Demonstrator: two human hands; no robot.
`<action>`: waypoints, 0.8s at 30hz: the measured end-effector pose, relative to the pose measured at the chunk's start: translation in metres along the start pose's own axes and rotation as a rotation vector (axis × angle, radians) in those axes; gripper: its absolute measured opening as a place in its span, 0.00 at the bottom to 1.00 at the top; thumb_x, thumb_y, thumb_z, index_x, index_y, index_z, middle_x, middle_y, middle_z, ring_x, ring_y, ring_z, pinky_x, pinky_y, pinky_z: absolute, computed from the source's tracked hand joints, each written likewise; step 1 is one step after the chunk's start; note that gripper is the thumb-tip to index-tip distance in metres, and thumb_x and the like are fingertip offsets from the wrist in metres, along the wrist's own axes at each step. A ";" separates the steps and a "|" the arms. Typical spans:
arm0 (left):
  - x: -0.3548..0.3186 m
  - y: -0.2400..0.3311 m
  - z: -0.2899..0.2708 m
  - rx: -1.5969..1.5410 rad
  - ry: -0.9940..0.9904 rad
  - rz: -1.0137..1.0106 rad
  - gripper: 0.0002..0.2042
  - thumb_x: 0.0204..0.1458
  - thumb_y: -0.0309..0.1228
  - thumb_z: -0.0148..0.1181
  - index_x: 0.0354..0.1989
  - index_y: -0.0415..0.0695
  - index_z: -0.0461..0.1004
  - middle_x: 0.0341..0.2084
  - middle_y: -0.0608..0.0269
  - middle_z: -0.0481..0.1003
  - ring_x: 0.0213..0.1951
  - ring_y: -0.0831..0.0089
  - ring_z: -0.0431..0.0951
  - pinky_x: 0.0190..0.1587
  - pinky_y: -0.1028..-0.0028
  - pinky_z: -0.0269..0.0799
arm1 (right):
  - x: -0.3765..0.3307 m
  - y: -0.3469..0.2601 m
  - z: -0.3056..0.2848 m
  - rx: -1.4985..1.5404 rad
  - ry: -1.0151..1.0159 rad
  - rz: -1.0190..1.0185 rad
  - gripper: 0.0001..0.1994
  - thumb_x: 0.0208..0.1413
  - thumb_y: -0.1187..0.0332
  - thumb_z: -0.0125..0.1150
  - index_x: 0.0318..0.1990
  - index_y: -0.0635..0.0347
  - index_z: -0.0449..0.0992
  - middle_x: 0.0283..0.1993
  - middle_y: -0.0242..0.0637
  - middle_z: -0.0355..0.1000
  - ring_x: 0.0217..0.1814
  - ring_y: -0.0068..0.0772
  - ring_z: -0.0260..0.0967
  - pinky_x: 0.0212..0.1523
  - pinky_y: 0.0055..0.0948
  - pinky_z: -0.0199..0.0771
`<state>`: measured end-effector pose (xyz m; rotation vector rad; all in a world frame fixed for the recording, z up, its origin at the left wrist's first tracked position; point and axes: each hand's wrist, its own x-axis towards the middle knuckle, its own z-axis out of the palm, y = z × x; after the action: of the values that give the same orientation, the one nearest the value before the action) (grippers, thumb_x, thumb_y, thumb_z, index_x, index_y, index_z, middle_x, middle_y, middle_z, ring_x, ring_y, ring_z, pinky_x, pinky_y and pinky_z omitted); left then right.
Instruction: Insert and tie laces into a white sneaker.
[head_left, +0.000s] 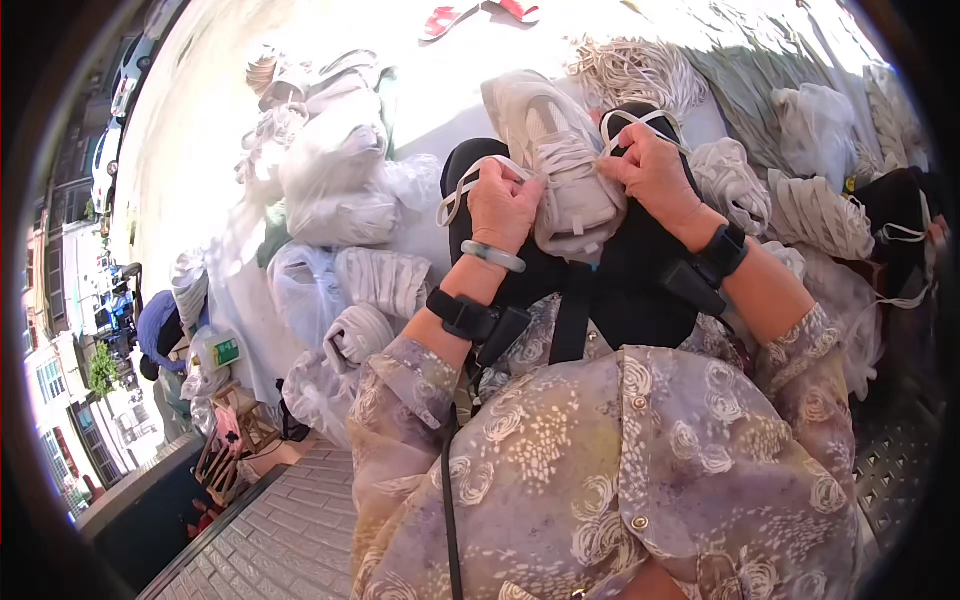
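A white sneaker upper [578, 207] lies toe toward me between my knees, its front crossed by rows of white lacing. My left hand [503, 207] is at its left side, fingers pinched on a white shoelace [449, 202] that loops out over my dark trouser leg. At the upper's right edge, my right hand [655, 178] pinches the lace too, and a loop runs above that hand across the other knee. The fingertips of both hands are close to the eyelet rows. The exact grip points are partly hidden by the fingers.
Bundled uppers in clear plastic bags [335, 185] pile up on the left. Loose laces [640, 78] heap at the far right, beside more stacked uppers [820, 213]. A person in a blue hat [160, 328] is at far left; another person's dark-clothed knee [893, 215] shows at right.
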<state>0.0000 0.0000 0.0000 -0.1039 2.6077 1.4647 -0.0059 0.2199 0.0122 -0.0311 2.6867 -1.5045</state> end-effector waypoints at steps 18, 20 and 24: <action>-0.027 0.007 -0.006 0.099 -0.041 0.276 0.16 0.41 0.30 0.53 0.39 0.37 0.71 0.31 0.49 0.74 0.35 0.54 0.75 0.37 0.66 0.70 | -0.006 -0.042 0.039 -0.481 -0.114 -0.589 0.02 0.42 0.70 0.56 0.22 0.57 0.73 0.25 0.36 0.68 0.31 0.40 0.69 0.33 0.35 0.66; -0.021 0.001 -0.006 0.063 -0.045 0.308 0.14 0.41 0.29 0.53 0.38 0.37 0.72 0.30 0.49 0.74 0.35 0.54 0.75 0.38 0.66 0.70 | -0.003 -0.044 0.042 -0.512 -0.113 -0.620 0.02 0.41 0.70 0.56 0.22 0.57 0.73 0.25 0.37 0.69 0.32 0.40 0.70 0.33 0.35 0.67; -0.016 -0.003 -0.008 -0.011 -0.083 0.345 0.13 0.43 0.27 0.52 0.37 0.37 0.73 0.30 0.49 0.74 0.35 0.54 0.75 0.38 0.66 0.70 | 0.006 -0.043 0.046 -0.649 -0.151 -0.766 0.04 0.41 0.69 0.55 0.23 0.57 0.70 0.25 0.37 0.66 0.30 0.40 0.67 0.33 0.35 0.63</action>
<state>0.0158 -0.0087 0.0044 0.4173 2.6454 1.5440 -0.0093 0.1584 0.0250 -1.2479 3.0326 -0.5567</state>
